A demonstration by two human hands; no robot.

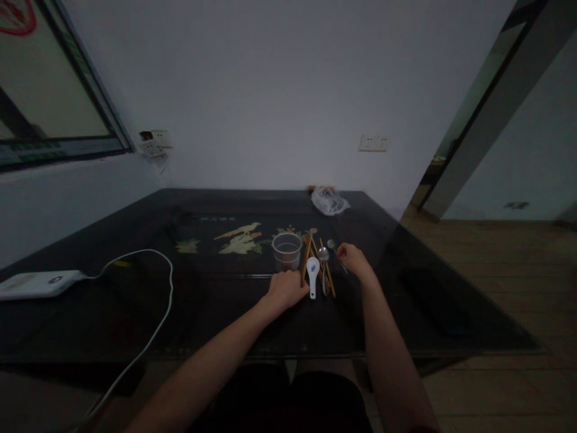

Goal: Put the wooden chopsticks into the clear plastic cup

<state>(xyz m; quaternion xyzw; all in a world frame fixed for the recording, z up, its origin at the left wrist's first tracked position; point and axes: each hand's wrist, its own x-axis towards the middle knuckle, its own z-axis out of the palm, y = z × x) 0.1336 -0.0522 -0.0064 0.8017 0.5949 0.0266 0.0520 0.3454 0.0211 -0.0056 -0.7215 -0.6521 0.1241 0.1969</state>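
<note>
Black table (202, 325), lettering (219, 219) illegible; hands (287, 290) at spoons (313, 270).

From the head, the camera faces forward and down across the table (216, 294) toward the wall (261, 108).

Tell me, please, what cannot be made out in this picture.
All in the head view:
Left hand's grip: fingertips hidden behind the hand's own back.
Chopsticks: exact number, hidden where spoons overlap them.
Plastic bag: contents, if any, obscured by crumpled plastic.
White device: one end cut off by the left edge.
Lettering: too small and dim.
</note>
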